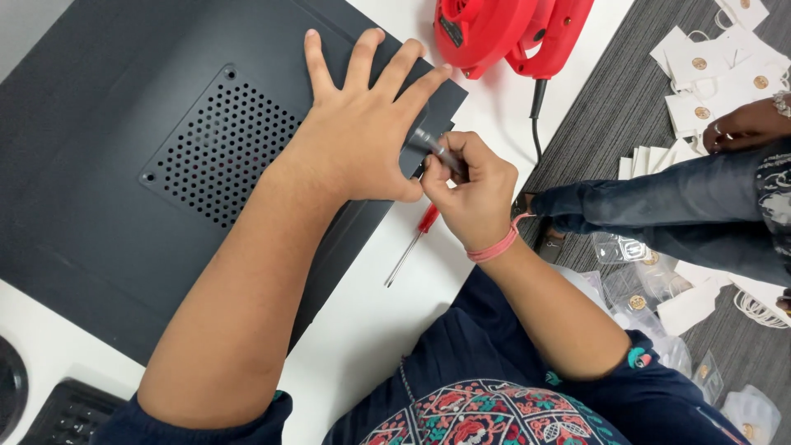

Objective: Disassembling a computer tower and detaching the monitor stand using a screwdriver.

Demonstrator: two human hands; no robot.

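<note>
A dark grey sheet-metal computer case panel with a perforated vent lies on the white counter, and its near-right corner is being worked. The left hand is spread flat on the panel just beside that corner, its grip released, fingers fanned and pressing down, the forearm crossing the panel's lower edge. The right hand is clenched around a slim dark-shafted tool, whose tip is angled onto the panel edge under the left thumb; the wrist is bent inward. The step is probably done best with the tool kept square to the fastener and the panel held steady. A red-handled screwdriver rests on the counter just below the corner, and a red electric blower sits beyond it.
</note>
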